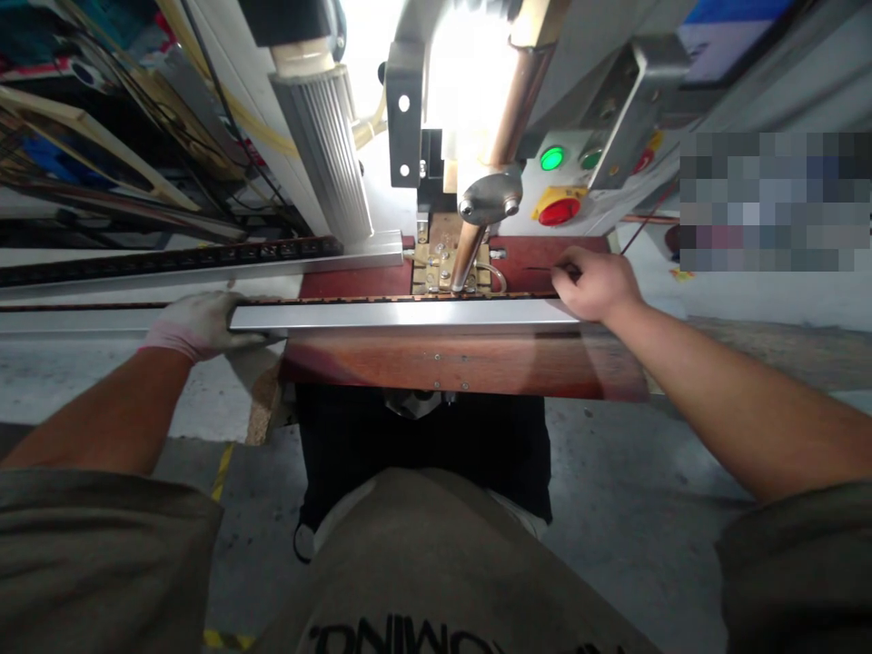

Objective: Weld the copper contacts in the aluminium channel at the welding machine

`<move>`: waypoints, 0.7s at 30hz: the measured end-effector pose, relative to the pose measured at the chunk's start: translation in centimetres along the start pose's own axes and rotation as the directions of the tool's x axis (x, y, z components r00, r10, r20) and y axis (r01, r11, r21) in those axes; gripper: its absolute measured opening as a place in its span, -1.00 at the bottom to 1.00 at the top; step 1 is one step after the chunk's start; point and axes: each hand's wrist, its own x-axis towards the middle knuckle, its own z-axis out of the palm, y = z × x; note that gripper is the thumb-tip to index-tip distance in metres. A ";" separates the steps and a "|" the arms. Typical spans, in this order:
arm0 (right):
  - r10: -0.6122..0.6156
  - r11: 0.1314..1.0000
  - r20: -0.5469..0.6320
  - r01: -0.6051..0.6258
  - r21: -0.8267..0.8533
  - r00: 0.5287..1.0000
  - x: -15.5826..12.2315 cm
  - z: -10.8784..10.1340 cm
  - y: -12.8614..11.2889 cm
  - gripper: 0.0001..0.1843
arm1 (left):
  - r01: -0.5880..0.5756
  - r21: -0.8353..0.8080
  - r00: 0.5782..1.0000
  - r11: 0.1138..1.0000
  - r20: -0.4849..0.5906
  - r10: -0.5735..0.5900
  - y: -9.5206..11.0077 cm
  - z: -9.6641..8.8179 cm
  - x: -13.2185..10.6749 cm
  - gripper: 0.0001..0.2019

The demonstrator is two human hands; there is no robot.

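A long silver metal bar [409, 314] lies lengthwise across the reddish wooden bed [450, 361] of a machine. My left hand [201, 324], in a white glove, is closed around the bar's left end. My bare right hand [594, 283] is closed at the bar's right end, and a thin dark rod [545, 269] sticks out leftward from its fingers. Behind the bar, at the middle, stands the machine's brass head [446, 259] with a copper-coloured slanted post [470, 250] coming down onto it.
A control panel holds a green button [551, 158] and a red button on a yellow base [559, 211]. A ribbed grey motor housing [325, 150] rises at the left. A dark perforated strip [163, 262] runs along a rail to the left. Grey concrete floor lies below.
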 end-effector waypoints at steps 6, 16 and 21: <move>0.012 1.000 -0.004 -0.012 0.027 1.000 -0.2 -0.3 -0.3 -0.72 | -0.001 -0.007 1.000 1.000 -0.004 0.001 0.6 -0.4 -0.4 0.31; 0.033 0.997 -0.034 -0.031 0.064 0.999 -0.1 0.2 0.2 -0.66 | 0.030 0.011 1.000 1.000 -0.007 -0.029 0.8 -0.3 -0.7 0.29; 0.052 0.996 -0.029 -0.049 0.075 0.998 -0.1 0.1 0.1 -0.68 | 0.050 0.026 0.999 0.998 -0.005 -0.050 1.1 -0.5 -0.9 0.31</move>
